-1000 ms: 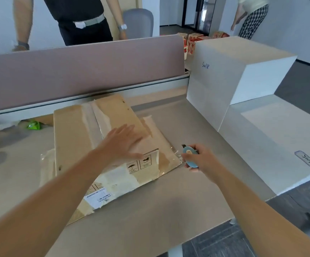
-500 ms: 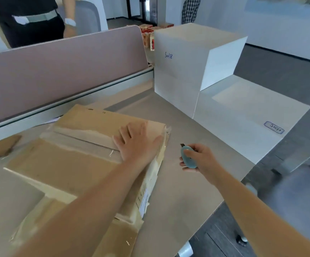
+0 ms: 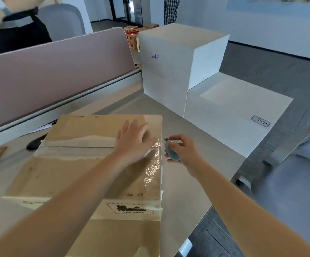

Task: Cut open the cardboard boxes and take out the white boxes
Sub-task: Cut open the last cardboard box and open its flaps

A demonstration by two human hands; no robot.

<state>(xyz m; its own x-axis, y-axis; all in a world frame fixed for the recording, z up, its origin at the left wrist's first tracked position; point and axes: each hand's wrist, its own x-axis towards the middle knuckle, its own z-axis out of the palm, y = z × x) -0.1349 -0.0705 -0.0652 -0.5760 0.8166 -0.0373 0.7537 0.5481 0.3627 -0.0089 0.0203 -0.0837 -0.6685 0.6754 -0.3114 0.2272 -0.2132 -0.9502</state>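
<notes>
The cardboard box (image 3: 98,164) lies taped shut on the desk (image 3: 187,197), left hand (image 3: 133,141) spread flat on top; right hand (image 3: 183,151) grips the cutter (image 3: 171,152) beside its edge; best run the blade shallow along the taped seam (image 3: 76,148), clear of fingers.

I see matt brown cardboard box (image 3: 87,164), its glossy clear tape (image 3: 151,164) wrinkled at three o'clock; white boxes (image 3: 171,58) look smooth matt paperboard; the cutter (image 3: 171,153) smooth blue plastic
</notes>
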